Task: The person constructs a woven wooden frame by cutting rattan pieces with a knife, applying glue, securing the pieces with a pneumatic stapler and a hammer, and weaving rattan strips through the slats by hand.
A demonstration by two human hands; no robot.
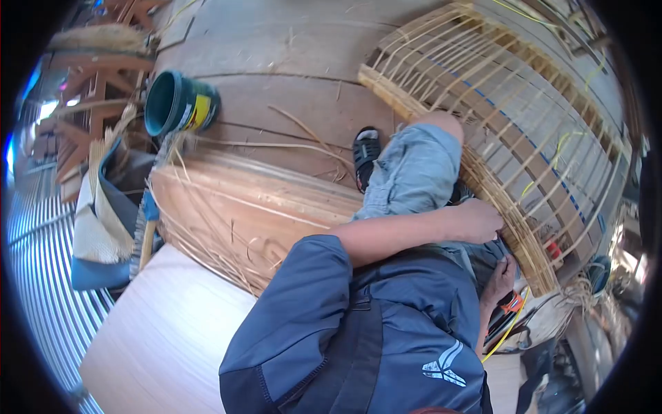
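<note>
A slatted frame (pixel 496 103) of bamboo or rattan, with a thick bound rail (pixel 520 255), leans beside my bent knee. My left hand (pixel 479 221) reaches across my body to this rail, its fingers closed in a pinch; what they pinch is too small to make out. Just below, close to the same rail, my right hand (pixel 502 279) has its fingers curled, and its grip is partly hidden by my shirt and the rail. Near the right wrist are an orange object (pixel 514 302) and a thin yellow strip (pixel 509 332).
A long wooden plank seat (pixel 241 200) lies to the left, with loose rattan strips (pixel 207 238) over it. Behind stands a dark green bucket (pixel 181 103) on the board floor (pixel 276 48). A pale panel (pixel 165 317) and corrugated metal (pixel 41 276) are at lower left.
</note>
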